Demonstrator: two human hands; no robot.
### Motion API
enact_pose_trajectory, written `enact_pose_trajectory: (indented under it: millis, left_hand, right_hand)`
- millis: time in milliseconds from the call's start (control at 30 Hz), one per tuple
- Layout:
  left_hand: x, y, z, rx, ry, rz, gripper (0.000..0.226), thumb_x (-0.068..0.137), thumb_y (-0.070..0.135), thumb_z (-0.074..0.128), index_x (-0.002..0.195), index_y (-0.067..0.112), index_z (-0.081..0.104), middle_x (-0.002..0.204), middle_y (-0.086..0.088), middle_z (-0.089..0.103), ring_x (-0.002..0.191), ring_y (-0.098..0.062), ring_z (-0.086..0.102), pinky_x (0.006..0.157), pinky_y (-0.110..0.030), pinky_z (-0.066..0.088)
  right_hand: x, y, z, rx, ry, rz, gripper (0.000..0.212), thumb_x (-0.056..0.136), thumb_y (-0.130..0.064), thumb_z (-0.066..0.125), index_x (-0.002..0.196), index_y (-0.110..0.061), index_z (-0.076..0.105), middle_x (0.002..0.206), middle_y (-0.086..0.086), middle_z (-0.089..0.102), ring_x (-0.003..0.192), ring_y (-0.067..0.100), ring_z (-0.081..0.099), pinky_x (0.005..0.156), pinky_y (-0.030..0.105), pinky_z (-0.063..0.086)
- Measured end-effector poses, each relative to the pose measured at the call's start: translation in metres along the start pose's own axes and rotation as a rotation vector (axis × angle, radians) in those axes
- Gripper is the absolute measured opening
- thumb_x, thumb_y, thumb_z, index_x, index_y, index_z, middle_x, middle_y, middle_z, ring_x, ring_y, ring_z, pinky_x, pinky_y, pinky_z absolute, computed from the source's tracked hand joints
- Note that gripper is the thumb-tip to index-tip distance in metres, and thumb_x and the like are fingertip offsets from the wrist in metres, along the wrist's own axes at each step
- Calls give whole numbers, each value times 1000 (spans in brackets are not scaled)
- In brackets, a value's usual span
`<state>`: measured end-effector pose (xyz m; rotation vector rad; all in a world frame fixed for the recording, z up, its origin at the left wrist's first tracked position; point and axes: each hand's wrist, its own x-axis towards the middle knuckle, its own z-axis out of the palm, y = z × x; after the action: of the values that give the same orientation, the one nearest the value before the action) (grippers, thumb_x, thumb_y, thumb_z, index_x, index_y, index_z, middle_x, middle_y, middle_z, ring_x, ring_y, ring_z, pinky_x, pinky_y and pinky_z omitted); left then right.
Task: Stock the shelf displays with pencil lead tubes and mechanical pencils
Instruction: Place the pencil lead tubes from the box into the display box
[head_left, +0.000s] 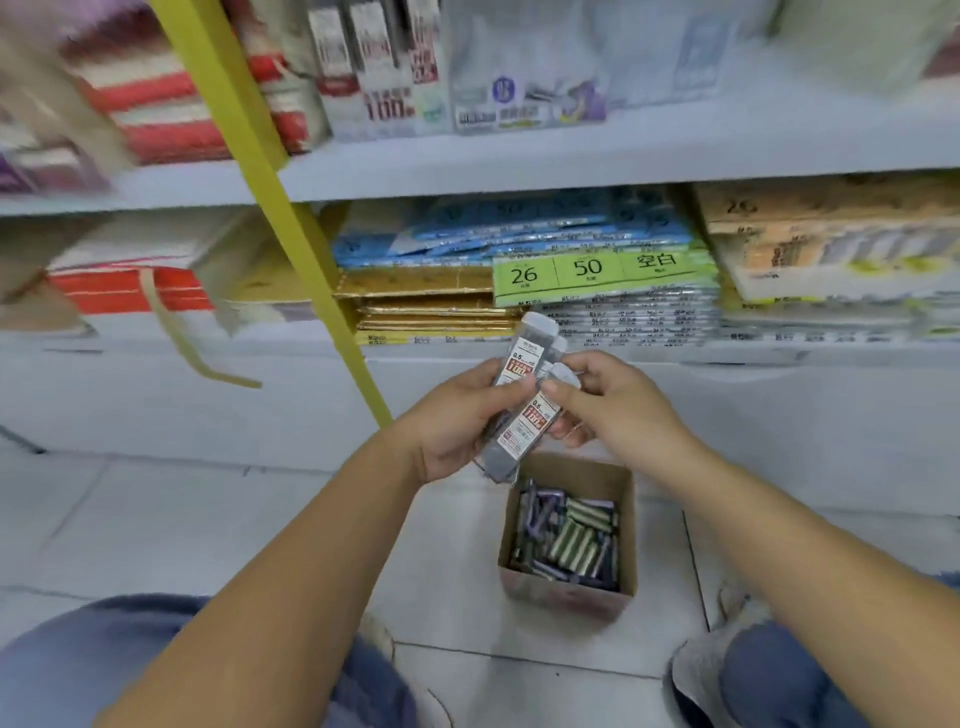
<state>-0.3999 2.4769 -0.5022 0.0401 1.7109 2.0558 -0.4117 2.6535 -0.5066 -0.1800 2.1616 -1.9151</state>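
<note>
Stationery aisle, white shelving (467, 171) over tiled floor (156, 519). Fingers of left hand (457, 421) and right hand (618, 410) curl round a small bundle of pencil lead tubes (524, 426), held above an open cardboard box (561, 595) of more stock on the floor. Tubes likely light, rigid, slick plastic with brittle leads inside; best gripped mid-barrel, across the label. Tube labels read "0.5" and "100"; green packs (587, 270) on the lower shelf read "26", "50", "空白"

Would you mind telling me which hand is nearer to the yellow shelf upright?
Left. The left hand sits just right of the yellow upright; the right hand is farther right, past the lead tubes.
</note>
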Motion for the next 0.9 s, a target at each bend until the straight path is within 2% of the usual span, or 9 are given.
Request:
enact_pose_trajectory:
  millis: [100,233,300,500,633,700,767,833,900]
  left_hand:
    - [-18,28,3,-27,66,46,22,103,14,48,119,14,63,97,-8,75,81,-17,72,72,-31,61]
    - [-37,79,-7,-19,147,169,25,102,14,50,124,13,62,111,-14,74,92,-25,71,80,-40,59]
    - [-39,102,-16,-6,231,231,24,102,15,51,124,16,61,115,-10,74,95,-24,71,78,-37,58]
    - [-30,148,-49,-33,401,448,23,102,19,53,124,15,59,108,-5,76,94,-21,74,78,-38,62]
    - [-21,160,-65,-89,450,562,21,102,20,54,122,20,62,105,-5,75,80,-16,70,74,-34,61]
    - [-17,165,-71,-128,461,598,20,101,22,56,120,21,62,105,-5,75,78,-16,68,72,-33,60]
    - [-13,170,-76,-153,464,626,22,101,22,56,121,18,63,101,-6,75,76,-17,66,69,-31,59]
    - [-8,173,-80,-149,476,653,22,101,23,56,122,18,63,102,-4,75,77,-17,66,69,-31,57]
    - [-4,174,-84,-150,487,673,22,101,24,56,121,22,63,101,-2,76,76,-16,66,69,-29,57]
  right_hand:
    - [-1,-30,4,-33,-3,-57,9,91,-18,64,100,-15,62,77,4,74,58,14,67,55,30,55]
    - [11,-87,9,-57,10,-173,8,92,-19,64,99,-16,62,80,0,75,66,19,72,58,35,58]
    - [23,-115,7,-93,48,-233,6,91,-19,65,96,-19,62,82,1,75,67,20,72,59,39,59]
    - [62,-202,-5,-78,179,-568,12,91,-15,64,91,-25,59,82,0,73,63,18,71,51,23,55]
    - [97,-250,4,-138,216,-794,21,93,-11,61,90,-31,56,89,-2,67,77,14,71,62,21,56]
    - [114,-267,13,-245,226,-887,24,93,-10,60,90,-33,54,90,-8,64,80,8,69,67,16,53]
    - [130,-278,17,-485,267,-952,19,93,-16,59,96,-34,54,92,-12,63,80,6,66,71,15,49]
    - [143,-285,18,-747,269,-969,19,93,-20,59,103,-36,54,92,-16,60,82,4,61,74,17,44]
    - [153,-288,20,-845,196,-941,23,92,-21,60,102,-40,52,90,-21,59,83,1,58,73,17,43]
